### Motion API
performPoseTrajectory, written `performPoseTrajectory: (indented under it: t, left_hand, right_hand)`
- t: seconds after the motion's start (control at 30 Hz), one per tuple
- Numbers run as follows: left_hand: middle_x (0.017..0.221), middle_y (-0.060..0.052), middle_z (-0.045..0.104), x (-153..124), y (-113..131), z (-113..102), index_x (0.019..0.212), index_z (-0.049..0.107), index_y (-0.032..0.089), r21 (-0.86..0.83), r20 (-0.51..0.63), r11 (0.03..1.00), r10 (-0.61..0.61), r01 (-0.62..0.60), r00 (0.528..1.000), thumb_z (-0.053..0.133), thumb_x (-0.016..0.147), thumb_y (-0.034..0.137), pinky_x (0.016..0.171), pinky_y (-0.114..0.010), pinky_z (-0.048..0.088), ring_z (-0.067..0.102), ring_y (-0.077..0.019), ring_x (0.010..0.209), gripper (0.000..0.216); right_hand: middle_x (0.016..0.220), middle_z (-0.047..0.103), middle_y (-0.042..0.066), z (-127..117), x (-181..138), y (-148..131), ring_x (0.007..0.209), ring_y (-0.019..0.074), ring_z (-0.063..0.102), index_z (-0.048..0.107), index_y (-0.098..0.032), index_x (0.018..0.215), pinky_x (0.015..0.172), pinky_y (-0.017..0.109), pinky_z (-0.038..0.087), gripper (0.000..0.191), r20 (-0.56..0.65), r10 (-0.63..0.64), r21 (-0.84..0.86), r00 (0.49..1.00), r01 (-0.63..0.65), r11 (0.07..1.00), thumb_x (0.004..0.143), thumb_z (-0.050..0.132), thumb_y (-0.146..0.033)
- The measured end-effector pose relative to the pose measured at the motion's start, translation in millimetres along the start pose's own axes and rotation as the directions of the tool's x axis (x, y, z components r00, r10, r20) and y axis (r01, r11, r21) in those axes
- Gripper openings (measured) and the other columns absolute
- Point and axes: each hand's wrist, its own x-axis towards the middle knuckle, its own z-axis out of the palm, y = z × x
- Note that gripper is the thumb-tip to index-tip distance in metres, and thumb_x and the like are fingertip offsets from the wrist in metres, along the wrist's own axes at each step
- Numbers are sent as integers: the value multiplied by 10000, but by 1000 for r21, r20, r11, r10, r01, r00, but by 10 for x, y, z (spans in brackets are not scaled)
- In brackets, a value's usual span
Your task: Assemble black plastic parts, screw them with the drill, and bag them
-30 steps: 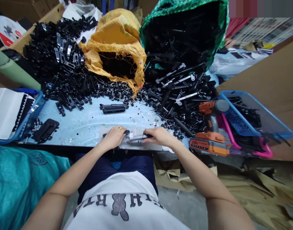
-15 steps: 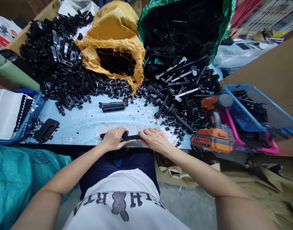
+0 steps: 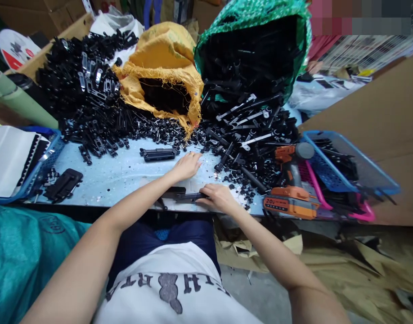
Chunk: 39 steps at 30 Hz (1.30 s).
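My right hand [image 3: 218, 198] presses on a long black plastic part [image 3: 182, 195] lying on a flat plate at the near edge of the light blue table [image 3: 125, 173]. My left hand [image 3: 186, 165] is stretched forward over the table, fingers reaching into the small black pieces [image 3: 166, 130] scattered below the yellow sack [image 3: 162, 67]. Whether it holds one is hidden. A finished black assembly [image 3: 159, 154] lies just left of that hand.
A green sack [image 3: 257, 49] spills long black and silver parts at the back right. An orange cordless drill [image 3: 290, 184] lies by a blue basket [image 3: 348, 166] and a pink one. A heap of black parts fills the back left. A blue tray [image 3: 34, 166] sits at left.
My left hand has let go of the black part and reached forward to the small pieces by the yellow sack. My right hand stays on the part.
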Motion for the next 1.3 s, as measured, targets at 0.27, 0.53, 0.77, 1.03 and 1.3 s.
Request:
performPoseTrajectory:
  t: [0.27,0.53,0.77,1.03,1.3]
  left_hand:
    - [1026,-171,579,764,-51,347,1042,545,61,149,71,989,-30,19,997,314,874,25,879,-361,388,506,-237,1046,288]
    - [989,-147,603,602,-36,204,940,591,81,137,16,990,-32,30,999,361,832,12,866,-331,404,534,-217,979,263]
    - [895,-67,600,-756,-505,-451,975,604,131,-174,-201,980,-127,92,971,436,854,193,768,-288,459,564,-158,808,217]
    - [816,-52,586,-1622,-580,-686,959,617,137,-157,-18,964,-218,212,976,419,825,183,698,-275,467,557,-143,700,243]
    - [833,-97,558,-1509,-436,-763,900,607,119,211,100,963,-193,169,976,372,829,93,761,-334,451,558,-218,812,246]
  right_hand:
    - [945,601,102,47,-198,178,917,200,502,608,-146,990,751,282,368,325,-187,427,-54,885,-443,895,928,380,-369]
    - [909,594,116,126,-88,525,894,211,526,616,-138,966,736,292,369,240,-91,642,-177,761,-647,741,873,399,-185]
    - [948,642,79,10,-107,261,762,152,591,624,-145,957,675,253,447,223,-229,534,461,814,-392,796,827,498,-276]
    - [829,694,30,-302,391,-238,712,128,623,680,-168,896,689,222,449,166,136,181,617,974,-226,754,818,572,-267]
    - [868,688,92,-481,623,-518,824,201,637,669,-154,893,689,245,392,178,275,97,165,957,-146,975,859,497,-185]
